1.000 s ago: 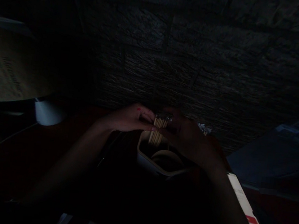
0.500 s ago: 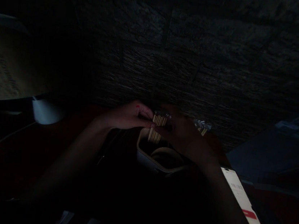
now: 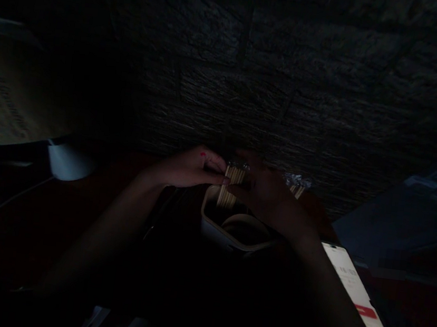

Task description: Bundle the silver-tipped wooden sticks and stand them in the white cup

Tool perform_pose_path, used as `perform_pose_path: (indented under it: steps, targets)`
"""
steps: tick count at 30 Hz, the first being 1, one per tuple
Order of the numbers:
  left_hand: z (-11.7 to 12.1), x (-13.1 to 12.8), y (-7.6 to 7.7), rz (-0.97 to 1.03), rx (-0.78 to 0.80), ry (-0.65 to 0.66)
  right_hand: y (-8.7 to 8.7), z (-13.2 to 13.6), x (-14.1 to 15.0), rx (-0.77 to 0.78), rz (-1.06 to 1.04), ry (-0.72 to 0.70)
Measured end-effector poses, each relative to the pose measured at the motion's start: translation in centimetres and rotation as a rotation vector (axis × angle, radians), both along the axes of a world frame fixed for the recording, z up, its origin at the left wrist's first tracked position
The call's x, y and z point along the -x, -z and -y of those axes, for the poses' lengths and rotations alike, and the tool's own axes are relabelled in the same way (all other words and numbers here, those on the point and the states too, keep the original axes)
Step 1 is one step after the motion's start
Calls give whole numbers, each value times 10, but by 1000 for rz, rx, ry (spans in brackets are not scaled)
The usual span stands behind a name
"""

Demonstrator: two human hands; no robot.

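The scene is very dark. My left hand (image 3: pixel 189 169) and my right hand (image 3: pixel 268 196) meet over a light-rimmed container (image 3: pixel 210 229) in the middle of a dark reddish table. Both pinch a small bundle of thin pale wooden sticks (image 3: pixel 230 186) that stands upright, its lower end down in the container. The fingers of each hand are closed on the bundle from either side. Something shiny, like foil, shows at the bundle's top. A second bunch of sticks with foil (image 3: pixel 297 186) lies just behind my right hand.
A lit phone screen (image 3: pixel 354 290) lies at the right by my right forearm. A textured dark brick wall (image 3: pixel 276 85) rises right behind the hands. A white object (image 3: pixel 68 162) and a large pale curved shape (image 3: pixel 11 95) sit at the left. Bluish material (image 3: pixel 405 229) lies at the right.
Both hands stay on the stick bundle with small finger shifts. The view has drifted slightly, so the phone sits a little higher and further left than a second ago.
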State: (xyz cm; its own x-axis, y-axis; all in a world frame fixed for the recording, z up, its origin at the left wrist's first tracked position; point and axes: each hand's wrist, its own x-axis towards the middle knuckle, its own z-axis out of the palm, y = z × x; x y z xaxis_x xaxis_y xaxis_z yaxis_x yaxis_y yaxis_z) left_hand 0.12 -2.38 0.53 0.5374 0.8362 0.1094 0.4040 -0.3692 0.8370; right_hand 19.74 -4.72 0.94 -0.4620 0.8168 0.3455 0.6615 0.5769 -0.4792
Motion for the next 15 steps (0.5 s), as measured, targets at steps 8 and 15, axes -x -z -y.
perform_pose_path:
  steps: [8,15]
  targets:
    - [0,1,0,7,2,0,2,-1,-1,-39,-9,-18]
    - [1,3,-2,-4,-15,23,4,-2,-3,-28,-35,-35]
